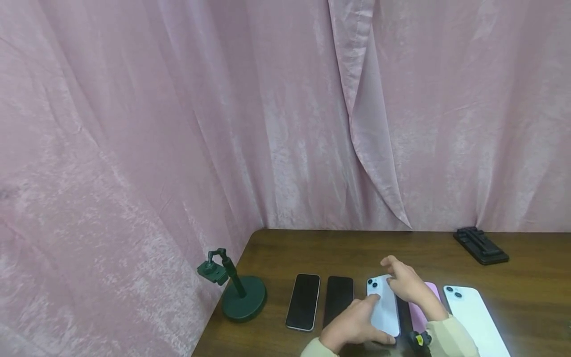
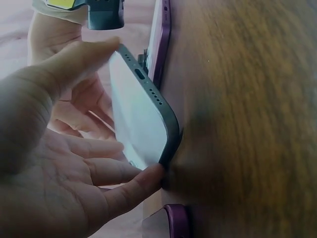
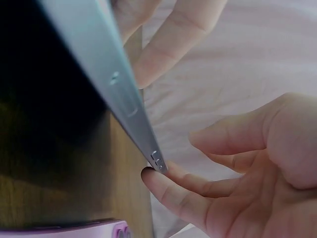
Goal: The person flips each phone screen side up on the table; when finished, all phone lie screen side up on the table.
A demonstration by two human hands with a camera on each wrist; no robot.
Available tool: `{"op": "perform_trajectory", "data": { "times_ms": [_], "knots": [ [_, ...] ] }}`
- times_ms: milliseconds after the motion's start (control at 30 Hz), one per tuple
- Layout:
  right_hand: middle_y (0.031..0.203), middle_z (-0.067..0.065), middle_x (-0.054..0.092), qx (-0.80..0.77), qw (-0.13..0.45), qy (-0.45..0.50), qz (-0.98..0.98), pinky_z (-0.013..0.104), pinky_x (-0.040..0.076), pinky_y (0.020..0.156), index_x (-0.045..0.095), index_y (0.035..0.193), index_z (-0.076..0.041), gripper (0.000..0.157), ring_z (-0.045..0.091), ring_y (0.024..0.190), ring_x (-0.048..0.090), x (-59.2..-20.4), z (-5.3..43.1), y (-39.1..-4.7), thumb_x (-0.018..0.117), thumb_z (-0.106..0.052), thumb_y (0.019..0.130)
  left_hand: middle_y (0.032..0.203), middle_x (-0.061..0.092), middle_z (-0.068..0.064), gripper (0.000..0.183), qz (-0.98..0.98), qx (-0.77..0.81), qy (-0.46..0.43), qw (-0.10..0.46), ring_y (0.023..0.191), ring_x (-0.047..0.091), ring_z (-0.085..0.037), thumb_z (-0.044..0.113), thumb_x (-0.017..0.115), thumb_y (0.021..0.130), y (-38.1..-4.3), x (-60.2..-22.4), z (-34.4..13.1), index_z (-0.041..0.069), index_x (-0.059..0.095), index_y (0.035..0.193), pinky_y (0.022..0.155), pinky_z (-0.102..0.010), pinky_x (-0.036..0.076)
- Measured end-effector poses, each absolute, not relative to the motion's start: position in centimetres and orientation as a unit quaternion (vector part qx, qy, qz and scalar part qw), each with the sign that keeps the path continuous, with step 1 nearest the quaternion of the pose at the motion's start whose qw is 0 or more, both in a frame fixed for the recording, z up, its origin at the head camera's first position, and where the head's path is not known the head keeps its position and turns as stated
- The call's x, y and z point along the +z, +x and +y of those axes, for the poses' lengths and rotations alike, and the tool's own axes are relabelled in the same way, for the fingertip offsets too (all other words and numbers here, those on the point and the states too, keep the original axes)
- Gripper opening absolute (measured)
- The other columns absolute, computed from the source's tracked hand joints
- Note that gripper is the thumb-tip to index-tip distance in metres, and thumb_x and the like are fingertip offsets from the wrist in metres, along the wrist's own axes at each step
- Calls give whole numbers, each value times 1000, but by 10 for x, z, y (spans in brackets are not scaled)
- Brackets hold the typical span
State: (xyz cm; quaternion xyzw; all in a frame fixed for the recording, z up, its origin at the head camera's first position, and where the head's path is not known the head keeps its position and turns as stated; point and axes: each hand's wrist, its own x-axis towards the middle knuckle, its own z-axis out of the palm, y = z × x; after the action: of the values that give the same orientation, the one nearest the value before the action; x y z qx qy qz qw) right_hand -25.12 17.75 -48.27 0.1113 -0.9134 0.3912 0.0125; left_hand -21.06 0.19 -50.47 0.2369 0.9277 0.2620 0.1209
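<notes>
A light blue phone [image 1: 387, 311] with two camera lenses lies back up, tilted, with one long edge off the wood in the wrist views. My left hand [image 1: 357, 320] holds it at the near end: the thumb is on one bottom corner and a fingertip on the opposite one. Over its far end is my right hand [image 1: 408, 283]. In the right wrist view, fingertips of that hand [image 3: 247, 173] touch the phone's corner by the side buttons, while the thumb stays apart from it. A pink-purple phone [image 1: 418, 317] lies partly under the right forearm.
Left of the hands lie two dark-screened phones [image 1: 303, 302], one partly behind the left hand. A white phone [image 1: 475, 317] is at the right. A green stand [image 1: 244, 303] occupies the table's left edge; a black folded holder [image 1: 481, 245] lies at the back right. Pink curtains [image 1: 285, 124] border the table.
</notes>
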Motion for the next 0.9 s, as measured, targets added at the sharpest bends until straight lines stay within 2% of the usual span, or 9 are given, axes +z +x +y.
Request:
{"op": "perform_trajectory", "data": {
  "times_ms": [133,467,700,900],
  "knots": [
    [111,34,62,388,13,114,-915,55,55,80,54,121,11,36,50,105,60,-478,177,-249,58,11,86,108,68,2,83,922,288,222,134,87,57,-3,44,87,78,-210,-502,2,9,51,145,72,-24,52],
    [115,34,60,406,2,118,-906,56,55,80,54,124,9,44,50,105,60,-469,176,-243,61,15,82,97,69,3,81,911,324,221,131,77,58,0,41,87,77,-208,-501,2,7,51,141,66,-21,51],
    [115,33,61,406,5,132,-904,57,55,80,57,123,8,48,51,107,60,-465,178,-243,63,17,76,107,70,-2,79,899,358,205,146,83,60,-3,39,85,77,-209,-501,2,10,52,142,72,-24,53],
    [117,34,62,423,3,138,-895,59,54,81,58,122,6,47,48,104,62,-466,178,-244,64,17,77,115,69,-5,76,880,401,200,160,91,61,-6,32,85,75,-211,-501,-2,10,53,140,78,-24,52]
  ]
}}
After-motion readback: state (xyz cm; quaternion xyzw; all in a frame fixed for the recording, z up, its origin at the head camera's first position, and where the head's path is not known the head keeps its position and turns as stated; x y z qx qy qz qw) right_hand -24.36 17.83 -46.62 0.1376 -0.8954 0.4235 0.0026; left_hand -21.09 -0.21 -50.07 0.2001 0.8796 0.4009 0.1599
